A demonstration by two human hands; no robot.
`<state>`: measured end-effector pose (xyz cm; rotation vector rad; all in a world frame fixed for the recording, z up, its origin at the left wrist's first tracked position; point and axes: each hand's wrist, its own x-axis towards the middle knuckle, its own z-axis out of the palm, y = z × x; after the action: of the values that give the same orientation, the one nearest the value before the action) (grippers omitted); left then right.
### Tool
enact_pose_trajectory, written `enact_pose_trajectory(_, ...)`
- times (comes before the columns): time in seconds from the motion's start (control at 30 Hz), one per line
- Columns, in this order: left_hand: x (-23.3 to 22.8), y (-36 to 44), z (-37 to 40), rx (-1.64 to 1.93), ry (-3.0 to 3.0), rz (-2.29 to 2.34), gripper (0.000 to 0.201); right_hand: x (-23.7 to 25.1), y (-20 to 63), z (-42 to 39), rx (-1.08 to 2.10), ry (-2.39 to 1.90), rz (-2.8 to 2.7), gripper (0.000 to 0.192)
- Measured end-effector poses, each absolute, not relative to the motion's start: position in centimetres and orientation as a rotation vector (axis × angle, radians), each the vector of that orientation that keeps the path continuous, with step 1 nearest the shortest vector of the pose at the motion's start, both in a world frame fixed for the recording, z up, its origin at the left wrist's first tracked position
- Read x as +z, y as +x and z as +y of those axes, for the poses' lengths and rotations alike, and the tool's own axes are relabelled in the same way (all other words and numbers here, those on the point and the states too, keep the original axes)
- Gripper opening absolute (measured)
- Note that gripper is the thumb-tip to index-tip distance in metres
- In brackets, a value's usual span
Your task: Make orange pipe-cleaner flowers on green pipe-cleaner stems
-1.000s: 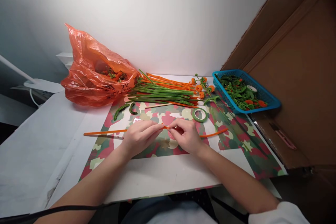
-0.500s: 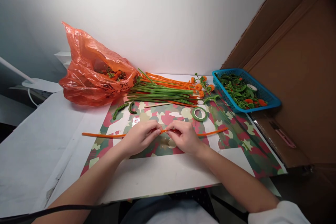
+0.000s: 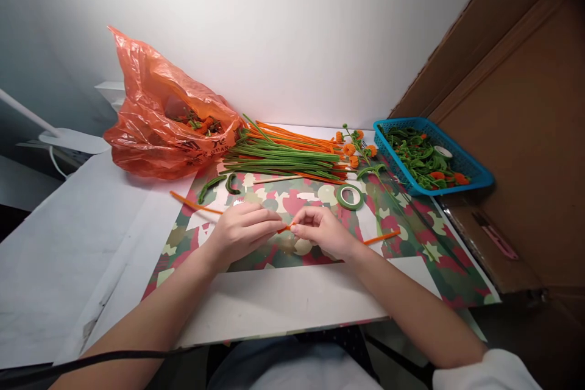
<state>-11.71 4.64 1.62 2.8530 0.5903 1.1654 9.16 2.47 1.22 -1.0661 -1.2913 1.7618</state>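
Observation:
Both of my hands pinch one long orange pipe cleaner [image 3: 194,203] over a camouflage-patterned sheet [image 3: 411,237]. My left hand [image 3: 242,231] grips it just left of its middle, and the left end slants up and away toward the far left. My right hand [image 3: 322,231] grips it just right of the middle, with the right end [image 3: 381,236] lying on the sheet. The fingertips of both hands almost meet, and the short stretch between them is bent.
A bundle of green and orange pipe cleaners [image 3: 286,157] lies behind my hands. A green tape roll [image 3: 350,196] sits right of centre. A blue basket [image 3: 432,158] of curled pieces stands at the right, an orange plastic bag [image 3: 159,119] at the left. Brown cardboard [image 3: 516,134] walls the right side.
The pipe cleaner was straight across the sheet. Now it is bent at the middle, its left half swung up and away from me, while my hands stayed close together.

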Motion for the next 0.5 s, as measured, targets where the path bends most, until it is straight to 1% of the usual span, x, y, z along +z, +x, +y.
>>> enact_pose_trajectory(0.13,2.2,-11.7,4.3,1.126,2.891,0.543,0.014,1.3,9.2,2.6,1.863,-1.093,-1.235,0.033)
enact_pose_trajectory(0.3,1.8,-12.0,4.2,1.090,2.861,0.533,0.011,1.3,9.2,2.6,1.879,-1.112,-1.225,0.035)
enact_pose_trajectory(0.4,1.3,-11.8,4.0,1.072,2.765,0.580,0.011,1.3,9.2,2.6,1.828,-1.084,-1.270,0.033)
enact_pose_trajectory(0.5,1.2,-11.3,3.7,1.125,2.565,0.720,0.010,1.3,9.1,2.4,1.647,-1.083,-1.383,0.026)
